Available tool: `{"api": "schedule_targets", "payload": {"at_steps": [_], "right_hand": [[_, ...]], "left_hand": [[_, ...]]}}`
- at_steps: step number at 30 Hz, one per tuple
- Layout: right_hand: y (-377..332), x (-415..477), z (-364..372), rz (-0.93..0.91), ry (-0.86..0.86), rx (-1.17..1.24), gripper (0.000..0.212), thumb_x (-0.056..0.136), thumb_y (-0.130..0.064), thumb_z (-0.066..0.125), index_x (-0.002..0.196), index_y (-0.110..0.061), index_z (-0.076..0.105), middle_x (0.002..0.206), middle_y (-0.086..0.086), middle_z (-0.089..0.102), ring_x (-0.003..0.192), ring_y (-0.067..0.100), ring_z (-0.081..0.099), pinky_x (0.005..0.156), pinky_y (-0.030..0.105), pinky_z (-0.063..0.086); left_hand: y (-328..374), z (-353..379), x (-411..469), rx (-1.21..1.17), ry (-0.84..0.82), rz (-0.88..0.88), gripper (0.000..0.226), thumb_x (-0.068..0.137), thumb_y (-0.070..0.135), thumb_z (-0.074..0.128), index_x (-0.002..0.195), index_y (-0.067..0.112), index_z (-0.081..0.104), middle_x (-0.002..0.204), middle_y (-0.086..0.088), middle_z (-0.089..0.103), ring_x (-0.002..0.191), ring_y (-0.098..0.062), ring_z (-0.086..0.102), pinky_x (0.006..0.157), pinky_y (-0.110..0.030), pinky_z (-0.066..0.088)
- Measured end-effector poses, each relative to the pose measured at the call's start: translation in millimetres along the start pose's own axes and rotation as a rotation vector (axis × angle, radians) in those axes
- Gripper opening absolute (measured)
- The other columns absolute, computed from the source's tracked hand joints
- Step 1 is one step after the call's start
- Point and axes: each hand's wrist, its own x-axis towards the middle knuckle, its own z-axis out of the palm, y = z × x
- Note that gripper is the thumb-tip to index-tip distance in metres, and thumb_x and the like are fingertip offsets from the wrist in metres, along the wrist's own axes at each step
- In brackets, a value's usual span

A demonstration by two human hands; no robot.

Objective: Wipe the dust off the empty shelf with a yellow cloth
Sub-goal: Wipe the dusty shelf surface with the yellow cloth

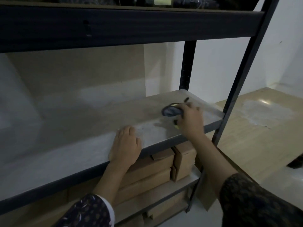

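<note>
Bracing flat, fingers spread, on the shelf's (82, 154) near edge, the left hand (125, 145) steadies; the right hand (191, 119) clenches the cloth (171, 111), pressing it far right to wipe dust.

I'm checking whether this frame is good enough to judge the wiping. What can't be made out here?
Head view only:
- cloth: motion-blurred and mostly under the right hand; it looks grey, with only yellow slivers showing.
- Top shelf contents: cut off by the upper edge.
- shelf dust: dim light hides it on the left part.
- left hand: covers that patch of board.
</note>
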Motion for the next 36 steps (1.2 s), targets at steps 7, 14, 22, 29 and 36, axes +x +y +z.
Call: {"api": "schedule_targets", "payload": {"at_steps": [7, 14, 22, 29, 36], "right_hand": [[-66, -8, 53, -0.383, -0.411, -0.197, 0.041, 0.097, -0.031, 0.040, 0.138, -0.029, 0.045, 0.152, -0.001, 0.031, 0.139, 0.036, 0.018, 0.105, 0.056, 0.024], [-32, 26, 48, -0.135, -0.318, -0.336, 0.039, 0.097, -0.023, 0.037, 0.133, -0.019, 0.052, 0.146, 0.003, 0.038, 0.139, 0.037, 0.021, 0.102, 0.054, 0.031], [55, 14, 0, 0.259, -0.194, -0.547, 0.035, 0.090, -0.017, 0.053, 0.124, -0.014, 0.056, 0.141, 0.010, 0.039, 0.137, 0.041, 0.025, 0.097, 0.053, 0.041], [51, 11, -21, 0.227, -0.024, -0.198, 0.026, 0.095, -0.014, 0.046, 0.115, -0.011, 0.063, 0.118, 0.015, 0.052, 0.110, 0.040, 0.047, 0.092, 0.045, 0.041], [-35, 30, 39, -0.508, -0.430, -0.082, 0.039, 0.092, -0.032, 0.052, 0.128, -0.019, 0.058, 0.139, 0.004, 0.051, 0.124, 0.028, 0.044, 0.105, 0.035, 0.027]], "left_hand": [[-5, 5, 1, -0.035, -0.016, 0.003, 0.043, 0.095, 0.015, 0.036, 0.137, 0.009, 0.043, 0.138, -0.007, 0.048, 0.127, -0.020, 0.042, 0.118, -0.039, 0.023], [-5, 2, 3, -0.032, -0.024, -0.020, 0.046, 0.097, 0.016, 0.030, 0.142, 0.009, 0.037, 0.149, -0.005, 0.036, 0.138, -0.019, 0.029, 0.121, -0.036, 0.012], [-1, -1, 0, -0.046, -0.013, -0.042, 0.044, 0.097, 0.016, 0.033, 0.140, 0.008, 0.039, 0.147, -0.008, 0.040, 0.136, -0.020, 0.034, 0.119, -0.038, 0.022], [4, -6, 2, -0.100, -0.044, -0.058, 0.037, 0.096, 0.014, 0.035, 0.131, 0.005, 0.046, 0.134, -0.010, 0.047, 0.125, -0.023, 0.041, 0.112, -0.038, 0.033], [20, 0, 22, -0.158, -0.027, -0.110, 0.029, 0.093, 0.012, 0.040, 0.120, 0.005, 0.049, 0.121, -0.011, 0.050, 0.112, -0.026, 0.047, 0.096, -0.042, 0.044]]}}
